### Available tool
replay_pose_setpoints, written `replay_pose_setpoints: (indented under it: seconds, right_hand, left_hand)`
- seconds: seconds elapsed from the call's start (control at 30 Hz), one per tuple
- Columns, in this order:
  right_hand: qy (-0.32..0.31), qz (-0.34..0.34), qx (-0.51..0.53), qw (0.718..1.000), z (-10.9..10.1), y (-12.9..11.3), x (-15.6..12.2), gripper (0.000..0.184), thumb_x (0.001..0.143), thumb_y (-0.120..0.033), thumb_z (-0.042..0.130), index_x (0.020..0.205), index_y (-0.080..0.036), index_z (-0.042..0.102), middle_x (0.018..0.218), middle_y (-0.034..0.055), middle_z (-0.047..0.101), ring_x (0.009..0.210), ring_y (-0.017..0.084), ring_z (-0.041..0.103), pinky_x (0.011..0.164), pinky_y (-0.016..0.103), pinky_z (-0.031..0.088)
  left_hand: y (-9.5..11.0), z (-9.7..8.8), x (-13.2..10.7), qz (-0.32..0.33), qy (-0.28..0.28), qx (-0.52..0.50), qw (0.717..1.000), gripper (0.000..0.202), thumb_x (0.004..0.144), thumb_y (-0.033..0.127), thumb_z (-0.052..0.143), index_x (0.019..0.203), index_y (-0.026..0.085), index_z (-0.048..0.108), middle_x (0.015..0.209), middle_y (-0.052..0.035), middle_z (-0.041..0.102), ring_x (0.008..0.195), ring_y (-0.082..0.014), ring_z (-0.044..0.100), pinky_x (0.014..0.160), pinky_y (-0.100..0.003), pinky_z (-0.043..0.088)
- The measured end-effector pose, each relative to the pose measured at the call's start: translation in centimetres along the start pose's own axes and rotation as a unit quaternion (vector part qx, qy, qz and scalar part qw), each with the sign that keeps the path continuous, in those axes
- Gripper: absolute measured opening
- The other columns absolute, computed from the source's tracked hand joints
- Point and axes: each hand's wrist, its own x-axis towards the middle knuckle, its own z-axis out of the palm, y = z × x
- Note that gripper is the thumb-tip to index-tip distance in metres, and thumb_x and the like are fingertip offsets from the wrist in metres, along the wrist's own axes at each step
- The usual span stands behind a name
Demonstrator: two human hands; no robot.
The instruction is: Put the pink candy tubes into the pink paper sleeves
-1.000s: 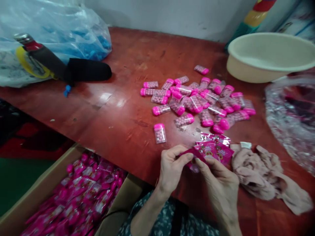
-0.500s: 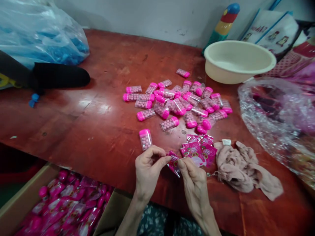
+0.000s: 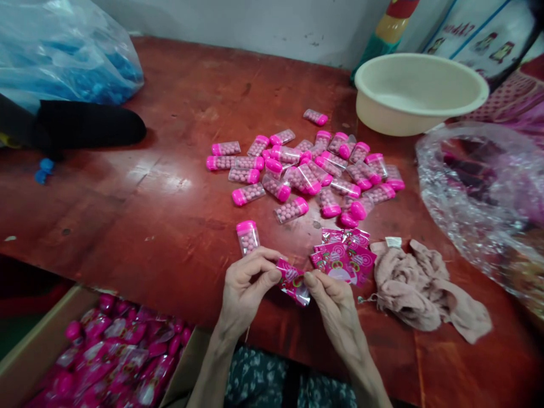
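Note:
My left hand (image 3: 246, 289) and my right hand (image 3: 334, 303) both pinch one small pink printed sachet (image 3: 292, 281) between them, just above the near edge of the red table (image 3: 140, 204). A single clear tube of pink candy with a pink cap (image 3: 247, 237) lies right beyond my left hand. A small stack of the same pink sachets (image 3: 344, 258) lies beside my right hand. Further out, several capped candy tubes (image 3: 306, 173) are scattered in a heap.
A crumpled beige cloth (image 3: 419, 289) lies to the right. A cream basin (image 3: 419, 90) and a clear plastic bag (image 3: 484, 198) stand at the right. A cardboard box of packed pink sachets (image 3: 114, 357) sits below the table edge. A blue-filled bag (image 3: 63, 56) and a black object (image 3: 85, 124) are far left.
The view swung from left to right. Both hands drew the sachet away from the stack and now hold it more flat and spread between the fingertips.

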Motion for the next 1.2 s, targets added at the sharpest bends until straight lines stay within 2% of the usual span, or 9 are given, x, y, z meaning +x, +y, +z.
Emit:
replay_pose_setpoints:
  seconds: [0.13,0.23,0.33,0.47,0.6,0.7,0.83,1.0,1.2]
  right_hand:
    - [0.026,0.01,0.04,0.999,-0.2,0.0,0.1,0.041,0.089,-0.048,0.044,0.063,-0.018,0.056,0.058,-0.0019,0.049,0.054,0.012,0.044,0.049,0.021,0.036]
    - [0.026,0.028,0.079,0.996,0.2,-0.3,0.1,0.027,0.078,-0.045,0.062,0.087,-0.019,0.064,0.076,0.0016,0.064,0.069,0.016,0.058,0.06,0.024,0.045]
    - [0.019,0.048,0.077,0.996,1.1,-0.8,0.0,0.02,0.072,-0.036,0.071,0.07,-0.018,0.062,0.061,-0.003,0.058,0.055,0.012,0.052,0.052,0.021,0.041]
    - [-0.004,-0.003,0.049,0.999,2.4,-1.5,-0.1,0.041,0.088,-0.038,0.049,0.054,-0.017,0.052,0.049,-0.004,0.048,0.047,0.009,0.044,0.047,0.02,0.035]
    - [0.072,-0.094,-0.087,0.989,4.4,-2.1,1.2,0.035,0.094,-0.036,0.038,0.072,-0.017,0.058,0.068,0.002,0.058,0.063,0.015,0.054,0.06,0.026,0.041]
    - [0.112,-0.146,-0.255,0.949,7.2,-2.2,3.1,0.031,0.09,-0.039,0.045,0.1,-0.012,0.058,0.088,0.0107,0.06,0.081,0.024,0.054,0.069,0.036,0.044]
    - [0.072,-0.125,-0.383,0.912,9.9,-2.2,4.3,0.017,0.085,-0.025,0.053,0.093,-0.012,0.06,0.092,0.0151,0.059,0.085,0.031,0.053,0.066,0.039,0.044]
    - [0.033,-0.011,-0.119,0.992,7.4,-2.3,2.5,0.014,0.087,-0.031,0.052,0.089,-0.017,0.057,0.075,0.0036,0.062,0.065,0.018,0.056,0.06,0.029,0.042]
    - [-0.052,0.112,0.121,0.985,5.6,-3.5,-0.2,0.026,0.081,-0.042,0.061,0.087,-0.017,0.056,0.066,-0.0016,0.058,0.054,0.009,0.047,0.049,0.019,0.036]
  left_hand:
    - [-0.2,0.1,0.1,-0.014,0.022,-0.078,0.997,0.02,0.079,0.016,0.059,0.06,0.018,0.064,0.097,-0.0087,0.069,0.09,-0.0241,0.062,0.082,-0.035,0.043]
    - [-0.4,0.6,0.1,-0.023,0.068,-0.097,0.993,0.021,0.077,0.016,0.06,0.057,0.018,0.064,0.102,-0.0093,0.069,0.095,-0.0255,0.06,0.086,-0.036,0.041]
    - [-0.5,0.7,0.0,-0.051,0.078,-0.149,0.984,0.022,0.078,0.016,0.059,0.056,0.018,0.063,0.09,-0.0065,0.07,0.086,-0.0219,0.061,0.081,-0.034,0.043]
    - [-0.3,-0.6,-0.1,-0.028,0.128,-0.174,0.976,0.022,0.079,0.018,0.058,0.057,0.018,0.061,0.067,-0.0014,0.062,0.069,-0.0164,0.056,0.069,-0.03,0.043]
    - [0.4,-3.4,-0.1,0.06,0.24,-0.126,0.961,0.013,0.074,0.014,0.062,0.062,0.016,0.064,0.068,-0.0022,0.062,0.068,-0.0169,0.058,0.069,-0.031,0.045]
    - [0.6,-4.9,-0.2,0.09,0.291,-0.099,0.947,0.009,0.072,0.011,0.063,0.065,0.016,0.067,0.072,-0.0036,0.065,0.071,-0.0178,0.06,0.071,-0.032,0.047]
    - [0.2,-5.6,-0.3,0.066,0.326,-0.11,0.937,0.008,0.07,0.011,0.065,0.066,0.015,0.069,0.075,-0.0039,0.067,0.074,-0.0171,0.06,0.072,-0.03,0.047]
    - [-0.4,-5.9,-0.3,0.041,0.39,-0.159,0.906,0.006,0.071,0.012,0.066,0.068,0.014,0.07,0.073,-0.0026,0.067,0.072,-0.0135,0.06,0.07,-0.026,0.048]
    - [-0.1,-5.1,-0.1,0.054,0.394,-0.163,0.903,0.01,0.073,0.009,0.064,0.069,0.013,0.072,0.072,-0.0019,0.066,0.071,-0.0109,0.058,0.068,-0.021,0.048]
